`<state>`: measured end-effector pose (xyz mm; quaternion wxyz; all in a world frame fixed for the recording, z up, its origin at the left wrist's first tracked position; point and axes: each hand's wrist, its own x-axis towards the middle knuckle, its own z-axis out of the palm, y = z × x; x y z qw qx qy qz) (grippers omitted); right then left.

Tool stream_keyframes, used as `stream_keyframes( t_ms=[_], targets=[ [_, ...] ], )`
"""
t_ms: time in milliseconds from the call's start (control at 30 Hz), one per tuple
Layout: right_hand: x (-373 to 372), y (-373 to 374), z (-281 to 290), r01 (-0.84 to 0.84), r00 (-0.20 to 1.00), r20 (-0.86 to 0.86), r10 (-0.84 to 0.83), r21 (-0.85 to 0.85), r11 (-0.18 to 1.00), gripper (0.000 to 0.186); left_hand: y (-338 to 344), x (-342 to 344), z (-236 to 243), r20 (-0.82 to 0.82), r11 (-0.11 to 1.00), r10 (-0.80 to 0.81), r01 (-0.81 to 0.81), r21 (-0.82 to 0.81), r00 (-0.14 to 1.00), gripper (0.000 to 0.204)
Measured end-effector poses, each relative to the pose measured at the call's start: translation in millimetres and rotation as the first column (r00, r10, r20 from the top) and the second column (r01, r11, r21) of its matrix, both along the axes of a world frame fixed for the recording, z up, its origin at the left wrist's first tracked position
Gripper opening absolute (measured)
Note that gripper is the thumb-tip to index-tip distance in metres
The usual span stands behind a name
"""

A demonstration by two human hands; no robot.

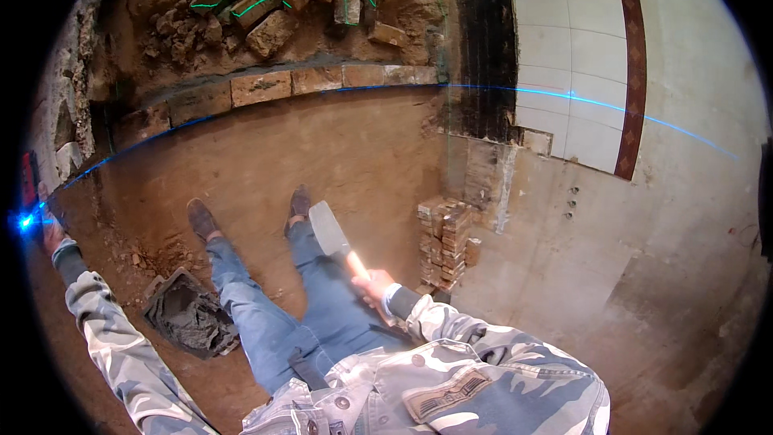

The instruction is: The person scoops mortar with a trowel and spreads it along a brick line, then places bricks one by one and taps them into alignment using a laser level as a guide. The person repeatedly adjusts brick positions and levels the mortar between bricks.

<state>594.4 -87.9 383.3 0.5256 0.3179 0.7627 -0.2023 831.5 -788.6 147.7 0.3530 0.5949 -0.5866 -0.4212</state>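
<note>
My right hand (375, 286) is closed round the wooden handle of a bricklayer's trowel (328, 229). Its broad grey blade points up and away, above my right leg. Out at the far left edge, my left hand (53, 232) is on a laser level (30, 181) with a red body. Blue glare beside the fingers hides part of that grip. From there a bright blue line curves across the low brick course (262, 89) and onto the tiled wall at the right.
A tub of grey mortar (193, 314) stands left of my legs. Loose bricks and rubble (274, 32) lie on soil beyond the brick course, with green laser traces on them. At right, a brick stack (443, 242) stands by the wall (547, 234). Rough masonry (72, 105) rises at left.
</note>
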Motion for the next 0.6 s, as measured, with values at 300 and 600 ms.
stream_keyframes(
  t_ms=[300, 600],
  targets=[
    [-12.2, 4.5, 2.1, -0.012, 0.999, -0.033, 0.012, -0.005, 1.000, 0.021, 3.9, 5.6, -2.0, 0.015, 1.000, -0.014, 0.014, 0.009, 1.000, 0.057],
    [-18.0, 3.0, 4.2, -0.032, 0.999, -0.021, 0.032, -0.008, 0.999, 0.021, 6.8, 17.3, -7.4, 0.029, 1.000, -0.020, 0.021, -0.010, 0.999, 0.051]
  ],
)
